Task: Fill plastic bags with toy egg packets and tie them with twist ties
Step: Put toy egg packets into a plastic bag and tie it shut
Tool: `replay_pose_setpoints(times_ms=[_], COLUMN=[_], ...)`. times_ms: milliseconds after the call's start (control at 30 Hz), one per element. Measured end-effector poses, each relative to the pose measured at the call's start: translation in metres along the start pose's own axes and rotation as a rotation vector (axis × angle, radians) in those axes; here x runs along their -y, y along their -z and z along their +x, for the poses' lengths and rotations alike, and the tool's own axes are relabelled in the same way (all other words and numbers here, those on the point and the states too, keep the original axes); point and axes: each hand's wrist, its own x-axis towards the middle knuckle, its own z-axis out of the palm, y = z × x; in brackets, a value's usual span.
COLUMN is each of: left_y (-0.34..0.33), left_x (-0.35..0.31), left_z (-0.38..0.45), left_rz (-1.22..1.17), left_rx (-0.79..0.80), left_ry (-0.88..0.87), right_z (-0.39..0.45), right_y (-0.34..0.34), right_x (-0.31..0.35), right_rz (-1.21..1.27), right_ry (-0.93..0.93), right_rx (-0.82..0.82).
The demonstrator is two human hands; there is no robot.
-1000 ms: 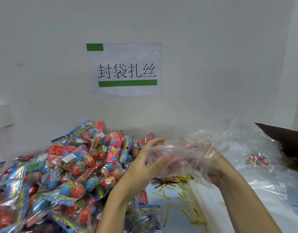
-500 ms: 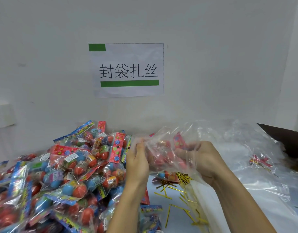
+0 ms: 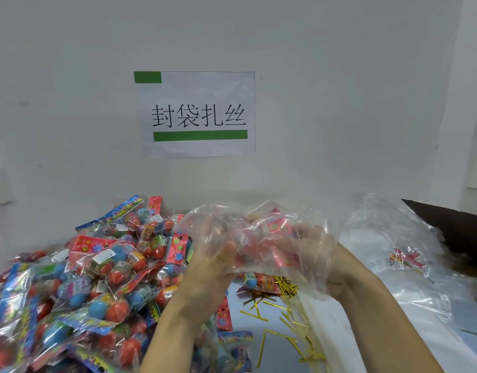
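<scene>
left hand (image 3: 210,267): gripping left side of clear plastic bag (image 3: 259,238), fingers curling into the film, held above the table
right hand (image 3: 320,254): sitting partly under the film, fingers curling round the bag's right side and bunching it
plastic bag: hanging in the air between both hands, mouth edge crumpling upward; reddish toy egg packets (image 3: 269,235) showing through the film, count not readable
packet pile (image 3: 92,275): heaping against the wall on the left, running off the left and bottom frame edges, right edge of heap lying just beside left wrist
twist ties (image 3: 275,310): gold strips scattering over the white table (image 3: 248,351) below the bag, between the forearms; denser gold bundle (image 3: 285,285) lying right under the bag
open room: bare table strip showing only between the forearms, ties lying across it; left side blocking with heap, right side covering with film
spare bags (image 3: 409,265): clear sheets spreading over the right half of table, reaching the right frame edge, one coloured item (image 3: 407,258) lying under the film
dark cardboard edge (image 3: 452,227): poking in at far right, behind the film
wall sign (image 3: 195,114): white sheet with green bars and black characters, sticking flat on wall, well above the hands
</scene>
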Motion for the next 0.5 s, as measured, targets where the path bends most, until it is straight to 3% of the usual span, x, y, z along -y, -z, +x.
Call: replay_pose_setpoints(times_ms=[233,400,500], left_y=[-0.0010,-0.0038,-0.0064], left_x=[-0.0024,-0.0066,-0.0084], left_z=[0.0010,0.0023,0.0029], left_rz=[-0.008,0.173,0.238], left_rx=[-0.042,-0.004,-0.002], left_ry=[0.024,0.028,0.016], right_z=[-0.0057,-0.0018,-0.0005], right_y=[-0.0028,0.0030,0.0025], right_x=[0.0048,-0.0028,-0.0008], right_rz=[0.097,-0.087,-0.031], right_ry=[-0.048,-0.018,-0.022], right_rx=[0.170,0.142,0.165])
